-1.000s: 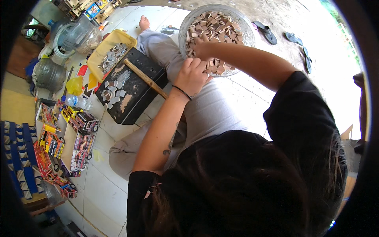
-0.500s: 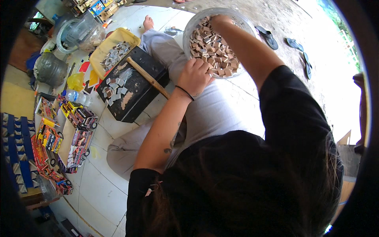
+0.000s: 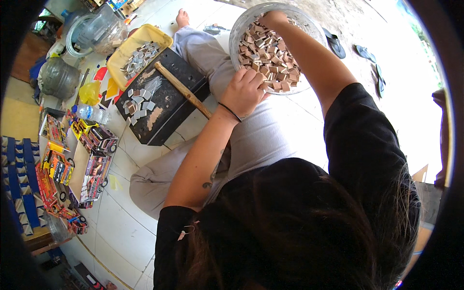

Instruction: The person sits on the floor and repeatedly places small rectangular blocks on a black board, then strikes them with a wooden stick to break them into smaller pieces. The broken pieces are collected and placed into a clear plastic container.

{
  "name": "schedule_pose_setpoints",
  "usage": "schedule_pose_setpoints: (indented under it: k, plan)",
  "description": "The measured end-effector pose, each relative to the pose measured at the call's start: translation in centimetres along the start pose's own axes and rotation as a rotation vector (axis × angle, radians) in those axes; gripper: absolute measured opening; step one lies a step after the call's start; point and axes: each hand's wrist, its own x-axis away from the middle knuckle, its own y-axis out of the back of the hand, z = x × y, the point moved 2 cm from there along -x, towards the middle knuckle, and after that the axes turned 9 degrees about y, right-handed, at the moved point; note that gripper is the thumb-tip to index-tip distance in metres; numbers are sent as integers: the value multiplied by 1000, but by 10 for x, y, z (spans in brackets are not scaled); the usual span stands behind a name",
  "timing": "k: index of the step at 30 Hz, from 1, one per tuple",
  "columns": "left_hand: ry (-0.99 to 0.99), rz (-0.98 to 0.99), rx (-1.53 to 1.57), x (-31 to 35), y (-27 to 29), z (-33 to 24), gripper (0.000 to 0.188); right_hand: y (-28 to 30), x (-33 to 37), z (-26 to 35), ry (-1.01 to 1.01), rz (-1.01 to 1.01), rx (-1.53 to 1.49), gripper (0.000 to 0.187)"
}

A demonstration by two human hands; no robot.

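A round clear plastic tub (image 3: pixel 313 33) leans against my leg, holding many small brown wooden blocks (image 3: pixel 270 57). My left hand (image 3: pixel 246 91) is closed on its near rim, with a dark band round the wrist. Inside the tub, at the far side, is my right hand (image 3: pixel 274 19); its fingers are hidden among the blocks and behind the wall. To the left stands a black box (image 3: pixel 176 72) with a wooden-handled hammer (image 3: pixel 181 89) lying across it. Several small grey pieces (image 3: pixel 137 105) and a bundle of thin nails (image 3: pixel 153 85) also lie on the box.
Beyond the black box sits a yellow basin (image 3: pixel 115 63) of grey pieces. Toy trucks (image 3: pixel 94 169) stand at the left, near a water bottle (image 3: pixel 92 114) and a large clear jar (image 3: pixel 62 81). Sandals (image 3: pixel 334 44) lie beyond the tub. My legs stretch over the tiled floor (image 3: pixel 121 222).
The whole scene has shifted slightly, the tub appearing a little farther right and up. My left hand still grips the rim; my right hand remains in the tub.
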Motion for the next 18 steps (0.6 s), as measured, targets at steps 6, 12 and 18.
schedule_pose_setpoints:
  k: [6,12,18]
  plan:
    - [-8,-77,-6,1,0,0,21,-30,-8,13,258,186,321,41]
    - [9,-57,-37,3,-2,-1,22,-33,21,18,386,188,309,50]
    - [23,-29,-23,3,-3,-1,22,-22,9,3,218,169,-144,36]
